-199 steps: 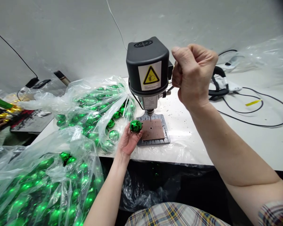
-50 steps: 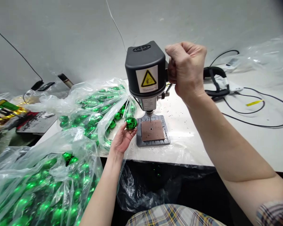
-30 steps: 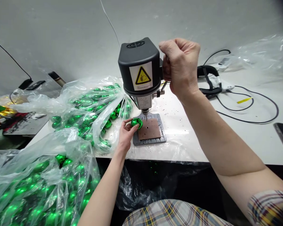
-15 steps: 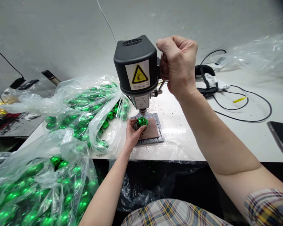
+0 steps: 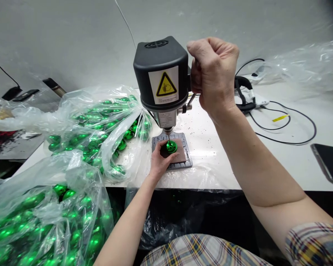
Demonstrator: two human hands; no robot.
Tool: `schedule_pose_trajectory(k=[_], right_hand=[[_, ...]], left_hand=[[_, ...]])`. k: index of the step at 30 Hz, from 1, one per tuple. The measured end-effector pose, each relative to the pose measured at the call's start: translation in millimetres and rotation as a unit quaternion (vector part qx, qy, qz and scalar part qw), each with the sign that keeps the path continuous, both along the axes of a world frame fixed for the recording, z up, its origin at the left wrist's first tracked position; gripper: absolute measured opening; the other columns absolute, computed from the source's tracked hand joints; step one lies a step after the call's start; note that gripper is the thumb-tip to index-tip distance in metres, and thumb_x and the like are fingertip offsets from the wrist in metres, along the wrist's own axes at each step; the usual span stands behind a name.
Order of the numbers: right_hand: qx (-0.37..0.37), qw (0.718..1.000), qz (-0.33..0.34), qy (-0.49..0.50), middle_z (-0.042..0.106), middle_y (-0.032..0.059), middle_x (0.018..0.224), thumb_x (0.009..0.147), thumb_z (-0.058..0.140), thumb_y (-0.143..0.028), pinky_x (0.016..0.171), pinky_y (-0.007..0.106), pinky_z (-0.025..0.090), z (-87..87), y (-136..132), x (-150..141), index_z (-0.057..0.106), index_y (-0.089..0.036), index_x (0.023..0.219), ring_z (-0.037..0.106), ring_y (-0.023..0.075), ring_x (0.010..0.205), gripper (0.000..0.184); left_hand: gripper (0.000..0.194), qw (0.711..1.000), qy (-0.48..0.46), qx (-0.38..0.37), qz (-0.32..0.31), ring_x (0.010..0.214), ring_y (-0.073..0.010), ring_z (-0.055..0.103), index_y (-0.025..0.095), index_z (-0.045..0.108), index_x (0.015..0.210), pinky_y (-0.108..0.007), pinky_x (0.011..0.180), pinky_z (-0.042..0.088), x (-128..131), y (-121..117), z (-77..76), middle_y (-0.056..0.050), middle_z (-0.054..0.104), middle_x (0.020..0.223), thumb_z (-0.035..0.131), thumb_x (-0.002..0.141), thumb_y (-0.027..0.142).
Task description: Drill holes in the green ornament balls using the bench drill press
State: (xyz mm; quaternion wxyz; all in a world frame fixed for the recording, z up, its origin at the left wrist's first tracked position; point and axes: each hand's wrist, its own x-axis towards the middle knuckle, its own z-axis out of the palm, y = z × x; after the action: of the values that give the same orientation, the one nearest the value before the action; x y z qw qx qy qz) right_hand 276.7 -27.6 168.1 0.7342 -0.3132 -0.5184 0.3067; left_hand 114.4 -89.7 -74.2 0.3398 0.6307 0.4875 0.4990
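A green shiny ball [image 5: 171, 147] sits on a brown board [image 5: 180, 157] on the grey base plate [image 5: 189, 161], directly under the bit of a small bench drill press [image 5: 160, 79]. My left hand [image 5: 160, 159] is spread in a C shape at the ball's left and front. A dark gap shows between palm and ball; whether the fingertips touch it is unclear. My right hand [image 5: 218, 72] is closed in a fist around the press's feed lever [image 5: 192, 99], to the right of the black motor housing. The lever's grip is mostly hidden by the fingers.
Clear plastic bags of green balls lie at left, one on the table [image 5: 211, 147] and one bag [image 5: 50, 218] nearer me. A phone [image 5: 329, 162] rests at the right edge. Black cable [image 5: 312, 125] and a headset-like strap [image 5: 242, 94] lie behind my right forearm.
My left fingers have loosened from around the ball, and the thumb has moved down off its top. The right hand stays on the lever. The view has shifted slightly.
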Motion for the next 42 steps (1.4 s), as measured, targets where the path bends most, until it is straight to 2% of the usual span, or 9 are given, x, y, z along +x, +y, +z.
schedule_pose_trajectory(k=[4, 6, 9, 15, 25, 31, 34, 37, 42], right_hand=[[-0.011, 1.000, -0.016, 0.000, 0.026, -0.0045, 0.049, 0.085, 0.063, -0.022, 0.040, 0.029, 0.024, 2.7, -11, -2, 0.025, -0.023, 0.053, 0.025, 0.0088, 0.042, 0.049], [-0.010, 0.999, -0.031, -0.008, 0.029, -0.0033, 0.048, 0.083, 0.066, -0.029, 0.042, 0.032, 0.025, 1.1, -17, -2, 0.026, -0.023, 0.052, 0.028, 0.0112, 0.043, 0.051], [0.018, 0.998, -0.056, -0.029, 0.034, -0.0018, 0.049, 0.082, 0.070, -0.042, 0.045, 0.034, 0.028, -7.2, -24, -2, 0.029, -0.024, 0.052, 0.033, 0.0132, 0.047, 0.054], [0.090, 0.990, -0.092, -0.048, 0.030, -0.0031, 0.050, 0.086, 0.066, -0.052, 0.045, 0.030, 0.026, -25.9, -31, -1, 0.026, -0.022, 0.054, 0.027, 0.0088, 0.045, 0.060], [0.155, 0.985, -0.065, -0.033, 0.029, -0.0048, 0.046, 0.088, 0.066, -0.024, 0.046, 0.030, 0.018, -30.3, -37, 0, 0.029, -0.020, 0.051, 0.029, 0.0068, 0.041, 0.053], [0.200, 0.976, -0.081, -0.024, 0.027, -0.0050, 0.043, 0.085, 0.065, -0.024, 0.042, 0.032, 0.015, -56.2, -48, 0, 0.029, -0.019, 0.050, 0.027, 0.0079, 0.038, 0.051], [0.231, 0.971, -0.062, -0.024, 0.025, -0.0055, 0.042, 0.086, 0.064, -0.023, 0.039, 0.031, 0.015, -69.0, -50, -1, 0.025, -0.019, 0.053, 0.024, 0.0073, 0.036, 0.051], [0.266, 0.962, -0.045, -0.044, 0.023, -0.0053, 0.042, 0.087, 0.060, -0.021, 0.039, 0.030, 0.015, -79.8, -51, 0, 0.021, -0.018, 0.054, 0.023, 0.0068, 0.035, 0.051], [0.310, 0.947, -0.056, -0.066, 0.022, -0.0055, 0.043, 0.082, 0.060, -0.014, 0.039, 0.030, 0.015, -96.5, -49, 4, 0.022, -0.019, 0.053, 0.024, 0.0075, 0.035, 0.048]], left_hand=[[0.050, 0.999, -0.033, -0.021, 0.020, 0.106, -0.0236, 0.066, 0.021, 0.058, 0.116, -0.040, 0.097, 0.052, 2, 1, 2.5, -0.008, 0.067, 0.111, 0.081, 0.075, 0.038], [0.049, 0.998, -0.049, -0.026, 0.017, 0.104, -0.0224, 0.066, 0.020, 0.058, 0.115, -0.039, 0.095, 0.052, 3, 2, 4.2, -0.007, 0.068, 0.109, 0.081, 0.075, 0.037], [0.048, 0.997, -0.067, -0.036, 0.003, 0.102, -0.0219, 0.066, 0.019, 0.058, 0.113, -0.037, 0.093, 0.053, 4, 3, 7.2, -0.007, 0.068, 0.107, 0.081, 0.074, 0.035], [0.049, 0.997, -0.058, -0.052, -0.014, 0.102, -0.0221, 0.065, 0.019, 0.059, 0.112, -0.036, 0.091, 0.052, 1, 4, 13.6, -0.008, 0.067, 0.107, 0.083, 0.072, 0.034], [0.046, 0.997, -0.040, -0.060, -0.034, 0.101, -0.0229, 0.065, 0.020, 0.060, 0.109, -0.036, 0.088, 0.052, -3, 4, 21.6, -0.008, 0.068, 0.107, 0.082, 0.072, 0.033], [0.047, 0.998, -0.035, -0.048, -0.029, 0.103, -0.0227, 0.064, 0.020, 0.060, 0.111, -0.037, 0.091, 0.051, -4, 7, 16.3, -0.008, 0.068, 0.108, 0.082, 0.071, 0.032], [0.047, 0.997, -0.044, -0.049, -0.029, 0.103, -0.0223, 0.064, 0.020, 0.060, 0.110, -0.037, 0.092, 0.051, -4, 8, 14.4, -0.007, 0.068, 0.107, 0.083, 0.070, 0.032], [0.048, 0.997, -0.051, -0.052, -0.029, 0.102, -0.0218, 0.064, 0.020, 0.060, 0.111, -0.036, 0.091, 0.051, -3, 7, 15.7, -0.007, 0.068, 0.107, 0.083, 0.071, 0.032], [0.047, 0.997, -0.055, -0.052, -0.035, 0.104, -0.0216, 0.064, 0.020, 0.058, 0.111, -0.035, 0.092, 0.052, -2, 3, 19.3, -0.007, 0.067, 0.108, 0.082, 0.072, 0.032]])
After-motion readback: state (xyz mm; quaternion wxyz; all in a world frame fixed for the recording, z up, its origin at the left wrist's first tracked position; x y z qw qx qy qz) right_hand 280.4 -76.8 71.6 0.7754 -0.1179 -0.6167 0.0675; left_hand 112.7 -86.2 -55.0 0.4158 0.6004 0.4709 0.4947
